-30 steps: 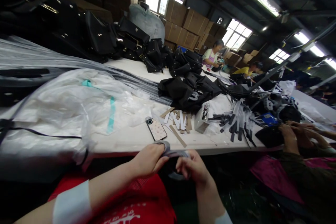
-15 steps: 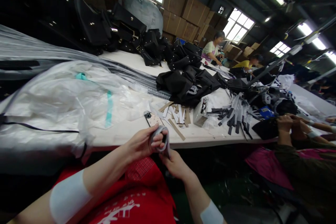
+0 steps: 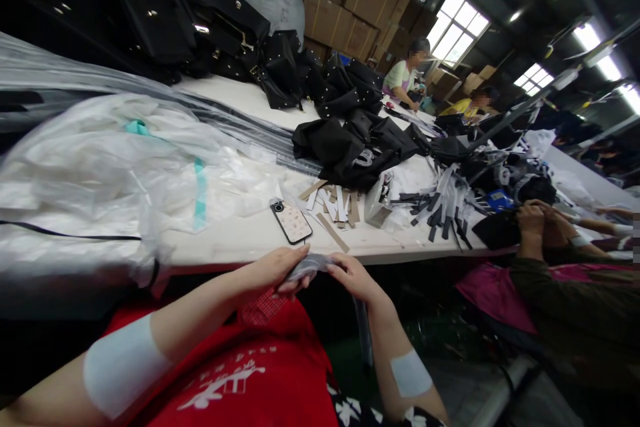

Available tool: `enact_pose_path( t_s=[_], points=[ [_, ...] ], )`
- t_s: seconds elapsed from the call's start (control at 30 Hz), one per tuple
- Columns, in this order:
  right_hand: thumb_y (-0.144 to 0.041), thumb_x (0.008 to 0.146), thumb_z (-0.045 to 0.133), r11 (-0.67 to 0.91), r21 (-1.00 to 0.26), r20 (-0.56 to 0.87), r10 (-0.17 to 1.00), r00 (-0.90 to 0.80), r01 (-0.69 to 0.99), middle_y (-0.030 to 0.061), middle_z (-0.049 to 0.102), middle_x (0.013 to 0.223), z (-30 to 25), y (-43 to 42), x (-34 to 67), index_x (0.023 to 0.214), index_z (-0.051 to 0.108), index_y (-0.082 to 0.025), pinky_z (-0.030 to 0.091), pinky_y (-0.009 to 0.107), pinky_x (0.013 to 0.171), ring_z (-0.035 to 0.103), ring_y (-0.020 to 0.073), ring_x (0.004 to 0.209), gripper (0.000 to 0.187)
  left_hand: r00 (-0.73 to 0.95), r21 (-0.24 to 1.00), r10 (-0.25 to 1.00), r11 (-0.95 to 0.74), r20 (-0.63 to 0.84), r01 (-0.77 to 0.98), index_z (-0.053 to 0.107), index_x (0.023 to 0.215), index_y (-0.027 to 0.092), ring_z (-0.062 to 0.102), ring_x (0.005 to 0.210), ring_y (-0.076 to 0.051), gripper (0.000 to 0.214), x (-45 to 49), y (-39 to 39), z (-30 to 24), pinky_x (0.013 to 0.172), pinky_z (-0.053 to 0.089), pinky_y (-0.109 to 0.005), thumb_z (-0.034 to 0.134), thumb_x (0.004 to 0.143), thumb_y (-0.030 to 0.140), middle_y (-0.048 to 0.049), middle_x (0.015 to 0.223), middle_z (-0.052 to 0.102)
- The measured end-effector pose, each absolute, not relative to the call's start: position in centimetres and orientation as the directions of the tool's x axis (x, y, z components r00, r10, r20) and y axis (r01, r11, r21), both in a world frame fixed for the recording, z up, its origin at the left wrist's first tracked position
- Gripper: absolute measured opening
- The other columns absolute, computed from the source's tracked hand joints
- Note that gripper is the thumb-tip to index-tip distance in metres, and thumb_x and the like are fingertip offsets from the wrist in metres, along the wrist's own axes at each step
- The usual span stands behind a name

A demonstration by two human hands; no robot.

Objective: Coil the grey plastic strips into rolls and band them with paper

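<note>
My left hand (image 3: 273,271) and my right hand (image 3: 353,275) meet just below the near edge of the white table (image 3: 250,240). Both pinch a grey strap (image 3: 310,265) that lies folded between their fingertips. One end of the strap hangs down below my right hand. A phone (image 3: 291,221) in a patterned case lies on the table just beyond my hands. Beside it lies a small heap of tan and white strips (image 3: 334,205).
Crumpled clear plastic bags (image 3: 125,173) fill the table's left side. Black bags (image 3: 350,147) are piled in the middle and along the back. Black and white strips (image 3: 443,210) lie at the right, where another person's hands (image 3: 540,223) work. Two more people sit farther off.
My hands have lowered from chest height toward the table edge. The strap, looped round my left fingers half a second ago, is now flattened between both hands. The view has tilted downward.
</note>
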State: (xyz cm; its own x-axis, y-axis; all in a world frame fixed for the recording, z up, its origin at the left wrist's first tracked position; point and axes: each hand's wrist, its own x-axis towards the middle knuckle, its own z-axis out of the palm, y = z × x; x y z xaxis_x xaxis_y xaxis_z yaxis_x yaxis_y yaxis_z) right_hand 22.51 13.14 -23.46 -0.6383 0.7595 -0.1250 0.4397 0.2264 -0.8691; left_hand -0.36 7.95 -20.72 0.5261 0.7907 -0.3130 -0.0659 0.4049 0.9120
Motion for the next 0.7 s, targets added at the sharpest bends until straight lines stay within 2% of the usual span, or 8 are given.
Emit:
enact_pose_path(
  t_s=[0.1, 0.23, 0.33, 0.4, 0.47, 0.53, 0.6, 0.7],
  points=[
    [-0.046, 0.083, 0.061, 0.148, -0.907, -0.167, 0.734, -0.658, 0.395, 0.0051, 0.066, 0.094, -24.8, 12.4, 22.3, 0.111, 0.063, -0.015, 0.045, 0.031, 0.081, 0.059, 0.0188, 0.085, 0.041, 0.515, 0.716, 0.767, 0.599, -0.383, -0.36, 0.062, 0.064, 0.015, 0.027, 0.028, -0.008, 0.061, -1.4, 8.8, -20.6, 0.043, 0.037, -0.022, 0.031, 0.091, 0.061, 0.0083, 0.031, 0.031],
    [-0.042, 0.076, 0.07, 0.077, -0.902, -0.19, 0.813, -0.55, 0.425, -0.0016, 0.058, 0.073, -26.6, 11.1, 21.4, 0.111, 0.061, -0.016, 0.043, 0.024, 0.063, 0.052, 0.0124, 0.064, 0.045, 0.475, 0.528, 0.78, 0.626, -0.408, -0.574, 0.062, 0.067, 0.012, 0.023, 0.027, -0.005, 0.06, -3.0, 10.4, -19.7, 0.048, 0.043, -0.02, 0.025, 0.098, 0.047, 0.0093, 0.032, 0.03],
    [-0.046, 0.084, 0.059, -0.048, -0.918, -0.276, 0.789, -0.549, 0.393, -0.0024, 0.055, 0.064, -27.5, 9.6, 19.5, 0.101, 0.063, -0.016, 0.041, 0.022, 0.054, 0.049, 0.0104, 0.054, 0.034, 0.362, 0.536, 0.865, 0.5, -0.348, -0.68, 0.062, 0.072, 0.01, 0.028, 0.031, -0.005, 0.056, -3.7, 11.7, -18.5, 0.056, 0.048, -0.022, 0.024, 0.099, 0.04, 0.0088, 0.039, 0.033],
    [-0.049, 0.087, 0.055, -0.15, -0.913, -0.366, 0.712, -0.599, 0.379, -0.0034, 0.052, 0.057, -27.1, 8.3, 18.2, 0.094, 0.063, -0.015, 0.04, 0.021, 0.049, 0.047, 0.009, 0.047, 0.036, 0.181, 0.658, 0.95, 0.307, -0.255, -0.687, 0.062, 0.083, 0.011, 0.045, 0.043, -0.009, 0.048, -3.7, 12.3, -18.3, 0.065, 0.05, -0.026, 0.028, 0.098, 0.041, 0.0049, 0.05, 0.045],
    [-0.051, 0.086, 0.056, -0.201, -0.925, -0.373, 0.638, -0.673, 0.322, -0.0033, 0.053, 0.056, -25.8, 7.4, 17.6, 0.092, 0.064, -0.014, 0.04, 0.02, 0.048, 0.047, 0.0083, 0.046, 0.038, -0.047, 0.875, 0.995, 0.058, -0.091, -0.48, 0.061, 0.093, 0.014, 0.058, 0.066, -0.015, 0.04, -3.4, 12.4, -18.7, 0.076, 0.05, -0.032, 0.035, 0.095, 0.045, -0.0014, 0.068, 0.057],
    [-0.052, 0.086, 0.056, -0.234, -0.95, -0.31, 0.624, -0.717, 0.207, -0.0024, 0.055, 0.056, -24.1, 7.3, 18.0, 0.093, 0.064, -0.014, 0.039, 0.019, 0.047, 0.048, 0.0076, 0.045, 0.039, -0.106, 0.994, 0.989, -0.111, 0.108, -0.016, 0.059, 0.092, 0.016, 0.059, 0.08, -0.022, 0.036, -2.7, 11.9, -19.6, 0.082, 0.047, -0.038, 0.043, 0.09, 0.048, -0.0067, 0.081, 0.062],
    [-0.053, 0.086, 0.055, -0.246, -0.964, -0.242, 0.676, -0.696, 0.097, -0.0015, 0.056, 0.056, -22.6, 8.2, 19.1, 0.09, 0.065, -0.013, 0.037, 0.018, 0.044, 0.046, 0.0069, 0.042, 0.04, 0.092, 0.882, 0.975, -0.221, 0.201, 0.416, 0.058, 0.084, 0.017, 0.058, 0.079, -0.025, 0.033, -1.9, 10.8, -20.7, 0.079, 0.045, -0.039, 0.046, 0.087, 0.048, -0.0092, 0.081, 0.062],
    [-0.055, 0.083, 0.058, -0.242, -0.963, -0.257, 0.683, -0.684, 0.12, -0.0005, 0.056, 0.053, -21.8, 10.4, 20.9, 0.081, 0.064, -0.013, 0.038, 0.021, 0.044, 0.047, 0.0087, 0.041, 0.042, 0.394, 0.66, 0.914, -0.358, 0.102, 0.661, 0.057, 0.076, 0.019, 0.058, 0.072, -0.025, 0.034, -0.8, 9.3, -21.6, 0.07, 0.044, -0.035, 0.047, 0.086, 0.05, -0.0089, 0.074, 0.062]
  ],
)
